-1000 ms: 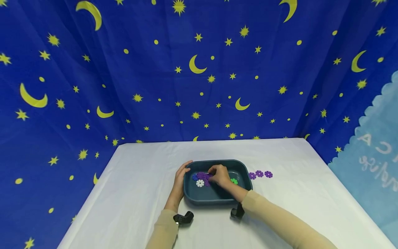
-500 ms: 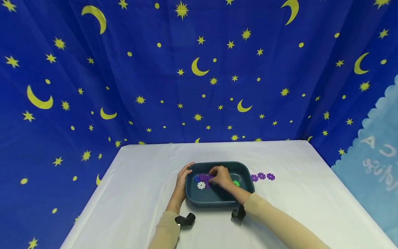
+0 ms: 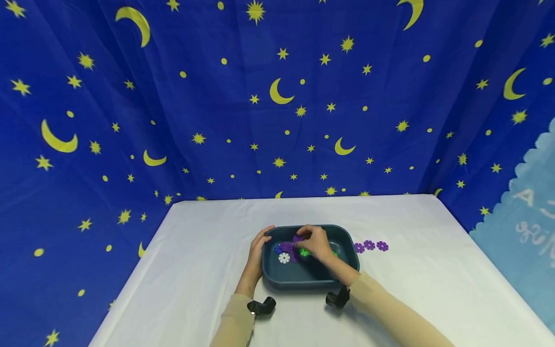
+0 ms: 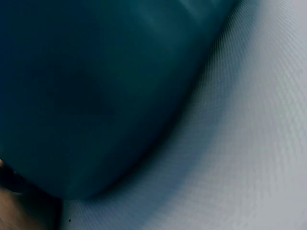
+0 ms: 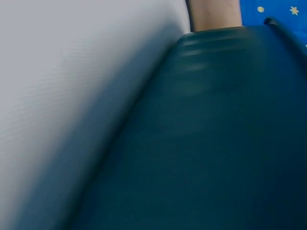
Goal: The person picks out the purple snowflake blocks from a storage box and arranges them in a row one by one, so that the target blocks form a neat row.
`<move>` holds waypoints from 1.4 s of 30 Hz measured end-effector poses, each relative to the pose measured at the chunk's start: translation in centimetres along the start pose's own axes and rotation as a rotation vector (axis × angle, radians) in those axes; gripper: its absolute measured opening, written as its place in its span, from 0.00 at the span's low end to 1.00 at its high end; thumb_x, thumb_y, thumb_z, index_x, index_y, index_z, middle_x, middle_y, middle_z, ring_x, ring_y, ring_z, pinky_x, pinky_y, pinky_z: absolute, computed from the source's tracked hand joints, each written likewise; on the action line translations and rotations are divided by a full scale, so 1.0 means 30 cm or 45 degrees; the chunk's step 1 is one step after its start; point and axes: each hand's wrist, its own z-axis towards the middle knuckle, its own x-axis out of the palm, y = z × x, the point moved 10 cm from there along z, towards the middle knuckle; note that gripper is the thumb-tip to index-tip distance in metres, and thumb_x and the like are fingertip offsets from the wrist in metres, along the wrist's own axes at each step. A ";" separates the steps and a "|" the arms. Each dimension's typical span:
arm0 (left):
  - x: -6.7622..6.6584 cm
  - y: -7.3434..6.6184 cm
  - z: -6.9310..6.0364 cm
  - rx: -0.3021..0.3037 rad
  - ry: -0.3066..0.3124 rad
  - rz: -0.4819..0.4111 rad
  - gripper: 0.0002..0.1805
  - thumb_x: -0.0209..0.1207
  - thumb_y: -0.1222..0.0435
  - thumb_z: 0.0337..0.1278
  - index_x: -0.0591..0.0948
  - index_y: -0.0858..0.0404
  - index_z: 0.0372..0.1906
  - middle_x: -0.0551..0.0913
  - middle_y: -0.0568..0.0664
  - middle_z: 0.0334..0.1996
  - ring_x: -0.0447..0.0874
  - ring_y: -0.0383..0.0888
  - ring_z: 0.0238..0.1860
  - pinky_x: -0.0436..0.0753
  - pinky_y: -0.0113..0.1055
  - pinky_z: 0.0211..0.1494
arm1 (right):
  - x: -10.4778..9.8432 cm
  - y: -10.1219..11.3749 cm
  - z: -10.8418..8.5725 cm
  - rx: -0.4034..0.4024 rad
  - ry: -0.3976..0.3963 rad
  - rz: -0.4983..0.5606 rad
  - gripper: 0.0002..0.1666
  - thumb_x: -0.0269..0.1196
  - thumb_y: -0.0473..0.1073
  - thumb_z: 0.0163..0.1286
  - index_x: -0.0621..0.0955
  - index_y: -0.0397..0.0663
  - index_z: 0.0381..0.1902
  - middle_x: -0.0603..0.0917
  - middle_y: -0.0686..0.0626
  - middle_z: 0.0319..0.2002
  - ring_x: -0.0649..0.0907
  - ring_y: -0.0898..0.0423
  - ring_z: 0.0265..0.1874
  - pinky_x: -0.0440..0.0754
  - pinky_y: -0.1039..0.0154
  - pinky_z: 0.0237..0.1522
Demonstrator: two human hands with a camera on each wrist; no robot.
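Note:
A dark teal plastic tub [image 3: 299, 283] stands on the white-covered table in the head view. At its left end my left hand [image 3: 255, 255] holds the wall, with fingertips along the rim. Inside the tub, my right hand [image 3: 315, 243] pinches a purple snowflake disc [image 3: 297, 238] between thumb and fingers. Below and left of that hand lie more purple discs [image 3: 287, 247], a blue disc [image 3: 278, 249] and a white disc [image 3: 284, 258]. A green disc [image 3: 305, 252] shows beneath the fingers. Both wrist views mostly show the tub's outer wall [image 4: 105, 96].
Three purple discs [image 3: 369, 245] lie in a row on the white tablecloth [image 3: 416, 279], right of the tub. Blue cloth [image 3: 243, 115] with yellow moons and stars rises behind the table. A pale blue panel [image 3: 520, 221] with lettering hangs at the right.
The right hand has lifted slightly from the heap, with a purple disc now visible in its pinch. A green disc has come into view beneath it. The left hand stays on the tub.

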 end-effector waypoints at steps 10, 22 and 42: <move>-0.027 0.065 0.050 0.007 -0.010 -0.009 0.25 0.42 0.70 0.63 0.68 0.69 0.66 0.71 0.56 0.65 0.71 0.40 0.61 0.65 0.44 0.69 | -0.094 -0.008 -0.022 0.059 -0.094 0.115 0.14 0.70 0.28 0.47 0.84 0.35 0.36 0.86 0.37 0.37 0.85 0.45 0.39 0.83 0.60 0.42; -0.014 0.021 0.023 0.008 -0.019 0.023 0.26 0.42 0.71 0.62 0.68 0.71 0.65 0.69 0.60 0.66 0.68 0.47 0.65 0.63 0.46 0.70 | -0.194 -0.022 -0.055 0.087 -0.175 0.104 0.16 0.68 0.27 0.50 0.83 0.33 0.40 0.86 0.36 0.40 0.84 0.43 0.43 0.82 0.57 0.47; -0.031 0.078 0.052 0.026 -0.023 0.013 0.26 0.43 0.67 0.64 0.68 0.67 0.66 0.68 0.56 0.68 0.66 0.43 0.66 0.63 0.41 0.70 | -0.367 -0.088 -0.131 0.125 -0.367 0.114 0.18 0.70 0.29 0.51 0.82 0.31 0.43 0.85 0.33 0.43 0.84 0.49 0.42 0.82 0.62 0.48</move>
